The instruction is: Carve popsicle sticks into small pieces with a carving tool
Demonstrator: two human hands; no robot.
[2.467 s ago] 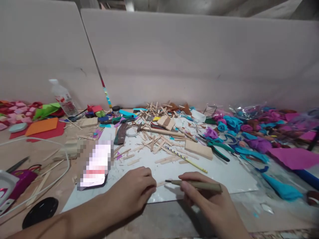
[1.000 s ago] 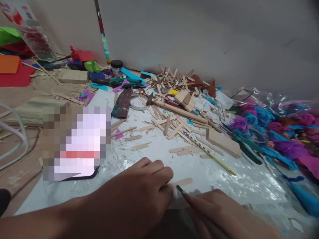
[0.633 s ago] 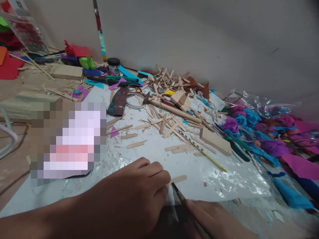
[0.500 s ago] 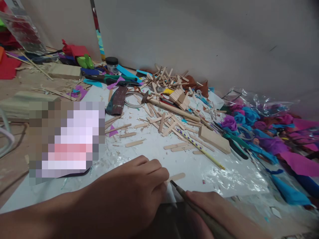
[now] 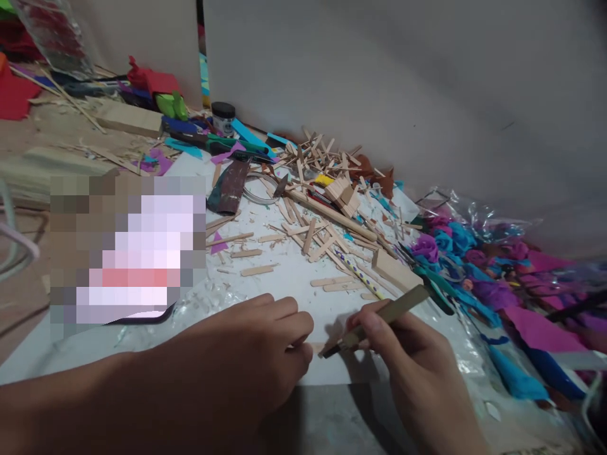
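My left hand is closed, palm down, on the white sheet. By its thumb and index finger shows a small bit of a wooden craft stick; the fingers hide the rest. Held like a pen in my right hand is a small carving chisel with a wooden handle. Its dark blade slants down to the left, the tip at the craft stick close to my left fingertips. I cannot tell whether the tip presses into the wood.
Loose craft sticks, a hammer and a tape roll lie ahead. A dotted pencil, wood block and green-handled pliers are right. Crepe-paper flowers lie beyond; a blurred-out phone lies left.
My right hand has come up and turned the chisel, so its handle now points up to the right instead of toward me. My left hand has hardly moved; the view has shifted slightly.
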